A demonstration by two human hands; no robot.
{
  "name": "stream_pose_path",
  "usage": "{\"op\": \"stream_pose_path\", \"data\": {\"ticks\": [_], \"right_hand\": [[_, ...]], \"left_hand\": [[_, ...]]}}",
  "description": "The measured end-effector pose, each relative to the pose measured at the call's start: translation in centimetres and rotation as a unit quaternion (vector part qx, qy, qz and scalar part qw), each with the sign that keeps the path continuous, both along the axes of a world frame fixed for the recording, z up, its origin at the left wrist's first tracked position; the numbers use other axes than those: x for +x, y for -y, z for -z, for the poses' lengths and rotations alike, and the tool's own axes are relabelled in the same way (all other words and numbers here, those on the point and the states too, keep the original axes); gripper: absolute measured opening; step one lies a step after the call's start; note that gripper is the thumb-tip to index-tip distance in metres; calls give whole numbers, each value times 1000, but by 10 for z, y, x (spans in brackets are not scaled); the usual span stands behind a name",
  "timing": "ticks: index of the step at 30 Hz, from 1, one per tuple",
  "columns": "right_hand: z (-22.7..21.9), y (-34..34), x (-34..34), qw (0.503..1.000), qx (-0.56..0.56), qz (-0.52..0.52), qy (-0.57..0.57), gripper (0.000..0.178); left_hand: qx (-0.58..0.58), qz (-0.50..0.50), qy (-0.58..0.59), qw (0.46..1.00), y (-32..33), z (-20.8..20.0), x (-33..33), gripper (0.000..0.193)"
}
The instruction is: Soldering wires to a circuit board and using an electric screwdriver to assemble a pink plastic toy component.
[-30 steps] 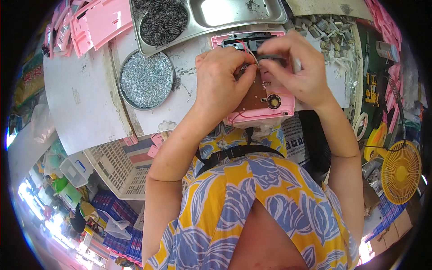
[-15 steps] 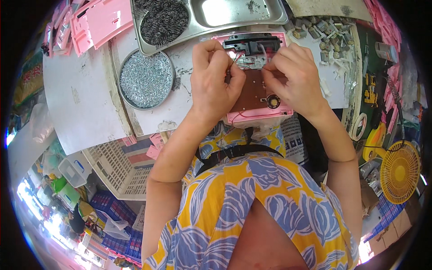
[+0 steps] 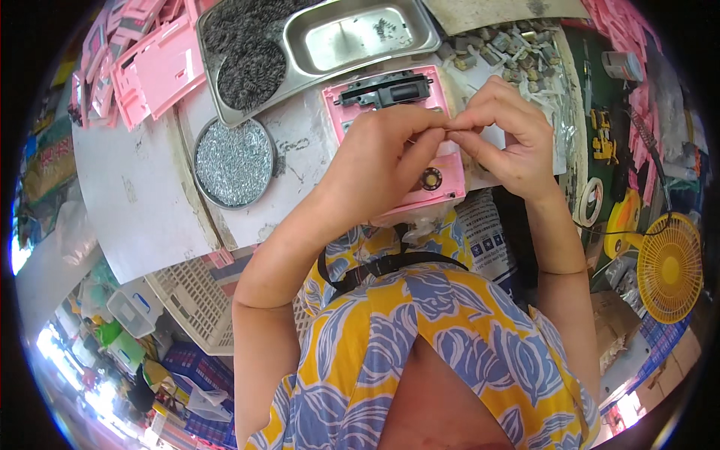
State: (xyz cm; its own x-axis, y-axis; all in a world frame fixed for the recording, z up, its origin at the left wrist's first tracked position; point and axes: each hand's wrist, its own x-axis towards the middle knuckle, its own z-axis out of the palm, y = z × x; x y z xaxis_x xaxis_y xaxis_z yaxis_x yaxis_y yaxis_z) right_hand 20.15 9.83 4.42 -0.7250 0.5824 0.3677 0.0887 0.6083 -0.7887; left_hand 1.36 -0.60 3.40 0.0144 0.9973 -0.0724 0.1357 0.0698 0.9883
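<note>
A pink plastic housing (image 3: 442, 196) lies in front of me at the table's near edge. A black slotted part (image 3: 390, 91) sits along its far end, and a small round black part with a pale centre (image 3: 431, 178) is near its close end. My left hand (image 3: 379, 161) is over the middle of the housing, thumb and fingers pinched. Meeting it tip to tip, my right hand (image 3: 510, 139) pinches from the right. Whatever is between the fingertips is too small to make out. My left hand hides much of the housing's inside.
Beyond the housing is a steel tray (image 3: 352, 37) with black springs (image 3: 251, 75). A round dish of small silvery screws or pins (image 3: 234, 161) stands left. Pink panels (image 3: 161, 71) lie far left, small metal parts (image 3: 517, 56) far right. A yellow fan (image 3: 670, 268) stands right.
My hands were apart over the wires in the housing; now their fingertips meet above it. The view has shifted, so the brown board seen before is hidden behind my left hand.
</note>
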Motion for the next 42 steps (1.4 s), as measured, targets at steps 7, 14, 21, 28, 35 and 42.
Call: {"op": "stream_pose_path", "data": {"ticks": [7,14,21,28,35,42], "right_hand": [[16,-6,18,996,69,-11,-50,18],[13,-25,192,811,-215,478,-261,18],[21,-92,364,723,-311,425,-446,12],[0,-65,393,674,-61,640,-363,17],[-5,38,189,808,-138,478,-316,14],[26,63,86,960,-131,189,-161,22]], "left_hand": [[-17,38,-73,996,-10,-8,-7,13],[188,72,-349,915,5,-20,5,16],[134,29,-278,951,2,-13,2,7],[27,-64,-105,992,7,-13,7,8],[145,-55,-288,945,2,-3,9,9],[219,-104,-377,894,-12,23,20,12]]}}
